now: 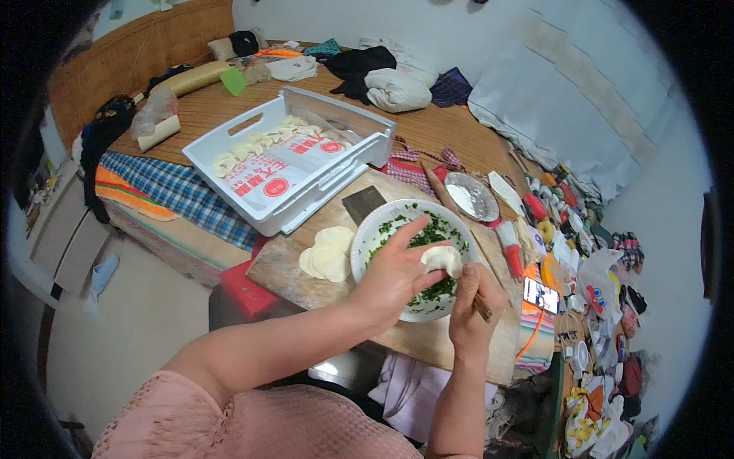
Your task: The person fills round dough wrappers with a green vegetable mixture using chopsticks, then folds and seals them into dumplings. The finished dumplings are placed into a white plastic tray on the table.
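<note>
Over a white bowl (358,248) of chopped green filling (433,235), a folded dough dumpling (441,259) lies against the fingers of my left hand (393,267). My left index finger points away from it. My right hand (479,295) pinches the dumpling's right edge between thumb and finger. A wooden utensil handle (483,308) sticks out of the same hand; its other end is hidden. The bowl rests on a wooden board (287,269). Left of it are overlapping round dough wrappers (330,255) and a dark flat metal blade (364,203).
Beyond the board, a white drawer-like tray (200,154) holds rows of dumplings (264,140) on printed plastic bags. To the right are a bowl of flour (467,192), a rolling pin (438,186), a red-handled brush (510,252) and a phone (541,295). Clutter lines the right wall.
</note>
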Demonstrator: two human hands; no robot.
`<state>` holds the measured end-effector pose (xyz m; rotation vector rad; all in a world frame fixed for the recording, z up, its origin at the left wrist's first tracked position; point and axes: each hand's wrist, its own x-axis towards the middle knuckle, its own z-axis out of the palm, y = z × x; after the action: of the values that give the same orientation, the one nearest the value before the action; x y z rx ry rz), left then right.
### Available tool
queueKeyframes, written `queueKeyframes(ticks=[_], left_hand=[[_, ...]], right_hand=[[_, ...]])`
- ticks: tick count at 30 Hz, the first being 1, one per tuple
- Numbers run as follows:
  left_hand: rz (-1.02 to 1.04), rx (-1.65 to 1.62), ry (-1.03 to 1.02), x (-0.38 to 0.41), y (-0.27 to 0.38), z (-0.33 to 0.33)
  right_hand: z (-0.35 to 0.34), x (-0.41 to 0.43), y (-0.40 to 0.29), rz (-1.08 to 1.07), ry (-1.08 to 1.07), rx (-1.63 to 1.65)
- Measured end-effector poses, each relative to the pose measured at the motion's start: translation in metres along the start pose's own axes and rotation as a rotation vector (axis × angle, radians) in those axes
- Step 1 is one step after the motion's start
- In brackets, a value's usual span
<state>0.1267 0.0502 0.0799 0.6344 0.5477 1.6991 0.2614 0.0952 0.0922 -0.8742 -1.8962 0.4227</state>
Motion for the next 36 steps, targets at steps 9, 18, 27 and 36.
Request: queueKeyframes(ticks=[9, 18, 27, 36], left_hand=[[0.051, 0.009, -0.009, 0.001, 0.003, 0.001], [0.019, -0.021, 0.007, -0.003, -0.006, -0.002], [0.137, 0.122, 0.248, 0.012, 0.13, -0.091], [0.056, 0.37, 0.853, 0.094, 0.242, -0.249]], right_hand=[[-0.003, 0.001, 0.002, 0.01, -0.047, 0.009], [-0.002, 0.0, -0.007, -0.067, -0.064, -0.105], [-0.02, -0.013, -0.002, -0.119, 0.007, -0.015], [-0.008, -0.014, -0.016, -0.153, 0.028, 0.095]])
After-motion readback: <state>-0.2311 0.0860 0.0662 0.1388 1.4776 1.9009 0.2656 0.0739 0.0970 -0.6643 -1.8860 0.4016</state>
